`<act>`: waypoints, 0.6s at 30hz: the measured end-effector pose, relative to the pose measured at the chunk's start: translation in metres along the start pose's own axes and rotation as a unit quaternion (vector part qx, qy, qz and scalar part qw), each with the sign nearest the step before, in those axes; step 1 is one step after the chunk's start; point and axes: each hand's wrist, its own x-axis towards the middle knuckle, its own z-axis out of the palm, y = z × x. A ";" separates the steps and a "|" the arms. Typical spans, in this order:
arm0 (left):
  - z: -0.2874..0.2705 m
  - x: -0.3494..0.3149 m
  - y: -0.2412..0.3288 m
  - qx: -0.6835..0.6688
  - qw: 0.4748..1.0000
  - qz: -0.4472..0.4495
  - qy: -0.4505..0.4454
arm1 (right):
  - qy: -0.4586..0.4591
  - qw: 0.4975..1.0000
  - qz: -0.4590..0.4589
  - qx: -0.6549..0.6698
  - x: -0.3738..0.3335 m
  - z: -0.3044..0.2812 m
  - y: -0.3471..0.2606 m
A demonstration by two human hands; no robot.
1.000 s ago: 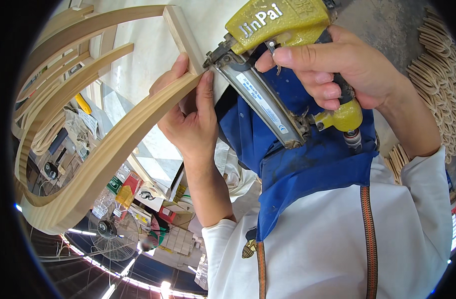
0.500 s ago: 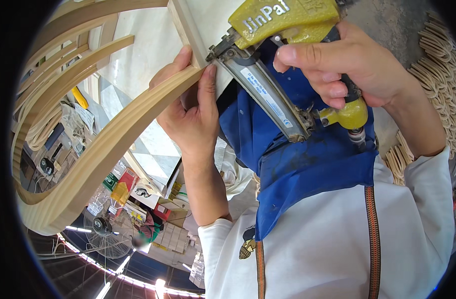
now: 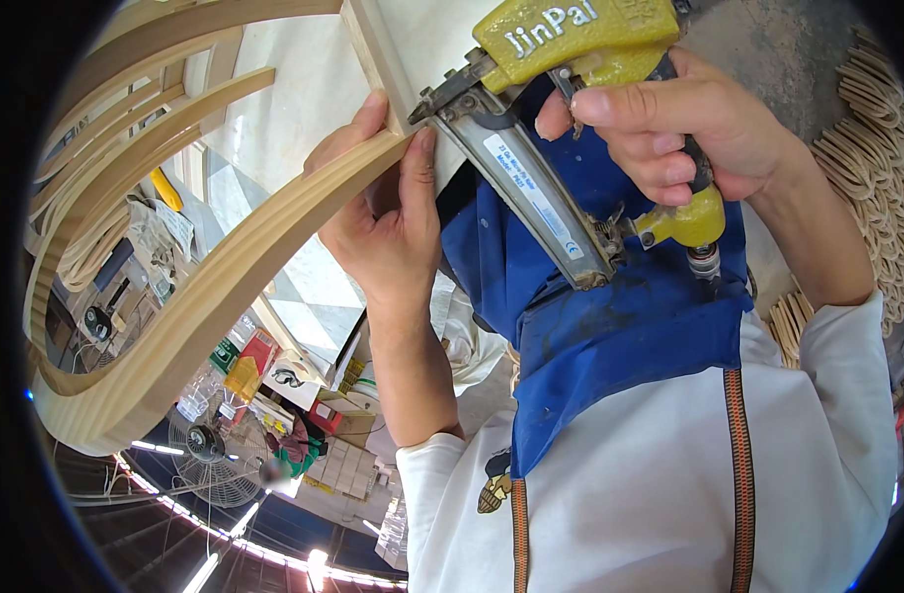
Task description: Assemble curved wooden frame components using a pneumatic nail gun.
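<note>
My right hand (image 3: 669, 128) is wrapped round the black grip of a yellow pin nailer (image 3: 580, 40), with the index finger by the trigger. The nailer's nose sits at the joint where a curved wooden strip (image 3: 225, 247) meets a straight wooden bar (image 3: 375, 59). Close beneath that nose, my left hand (image 3: 388, 217) pinches the end of the curved strip, thumb on one side and fingers on the other. From there the strip sweeps to the left and bends round in a loop. A hose fitting (image 3: 704, 262) hangs from the nailer's handle end.
Several more curved wooden pieces (image 3: 165, 128) stand at the left over a pale work surface (image 3: 309, 89). Stacks of bent wooden pieces (image 3: 872, 188) lie at the right. A yellow-handled tool (image 3: 165, 190), boxes (image 3: 249, 366) and a fan (image 3: 207, 445) are farther off on the left.
The wooden frame, both hands and the nailer have shifted slightly to the right in view. My right index finger has moved at the trigger. Both grips stay the same.
</note>
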 end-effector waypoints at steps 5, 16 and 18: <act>0.001 0.000 0.002 -0.003 1.000 -0.004 0.000 | -0.004 1.000 0.000 0.000 0.001 -0.001 0.001; 0.008 0.002 0.000 -0.005 0.999 0.024 0.041 | 0.028 0.999 0.007 -0.017 -0.003 0.006 -0.001; 0.009 0.001 -0.002 -0.022 0.998 0.017 0.052 | 0.023 1.000 0.003 -0.015 -0.002 0.006 -0.001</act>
